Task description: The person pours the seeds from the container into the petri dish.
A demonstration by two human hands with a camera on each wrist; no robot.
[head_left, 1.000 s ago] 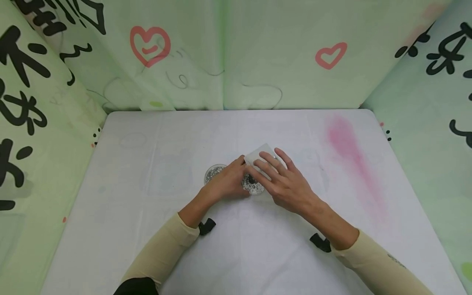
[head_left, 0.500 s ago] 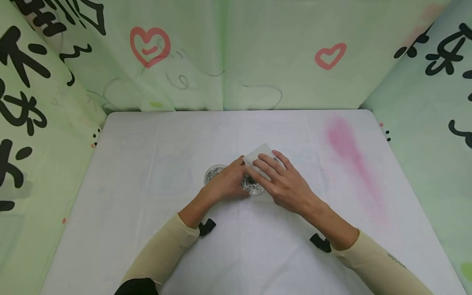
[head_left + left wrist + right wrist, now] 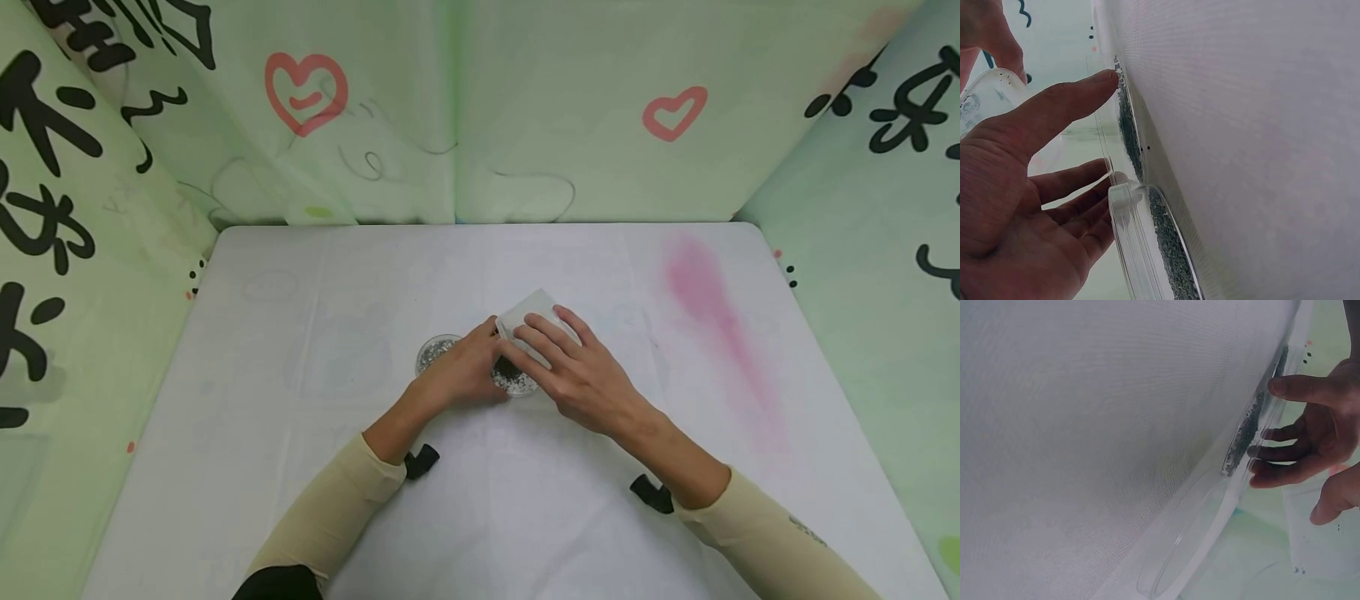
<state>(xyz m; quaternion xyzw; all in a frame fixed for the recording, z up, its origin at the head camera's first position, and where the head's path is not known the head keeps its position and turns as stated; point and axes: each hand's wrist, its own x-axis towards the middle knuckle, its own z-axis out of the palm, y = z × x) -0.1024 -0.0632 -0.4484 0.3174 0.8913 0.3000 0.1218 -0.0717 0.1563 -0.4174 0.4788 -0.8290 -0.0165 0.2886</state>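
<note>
My left hand [image 3: 471, 364] grips a round clear plastic dish [image 3: 1130, 140], thumb on the near side and fingers on the far side. Speckled black and white granules [image 3: 513, 383] fill its lower part, with a darker patch under my right fingers. Above this dish my right hand [image 3: 581, 367] holds a translucent white plastic container [image 3: 534, 310], tilted; dark specks cling inside it in the right wrist view. Partly hidden behind my left hand, a second clear dish [image 3: 435, 348] of granules stands against the first one on the cloth.
A bare clear round dish [image 3: 1175, 550] lies on the white cloth [image 3: 1072, 425], right of the held dish. A pink stain [image 3: 708, 308] marks the cloth at the right. Green curtains [image 3: 495, 108] with black marks and red hearts enclose the back and sides.
The right fingers have shifted very slightly on the container. The dark patch in the held dish looks a little wider. The left hand has stayed in place.
</note>
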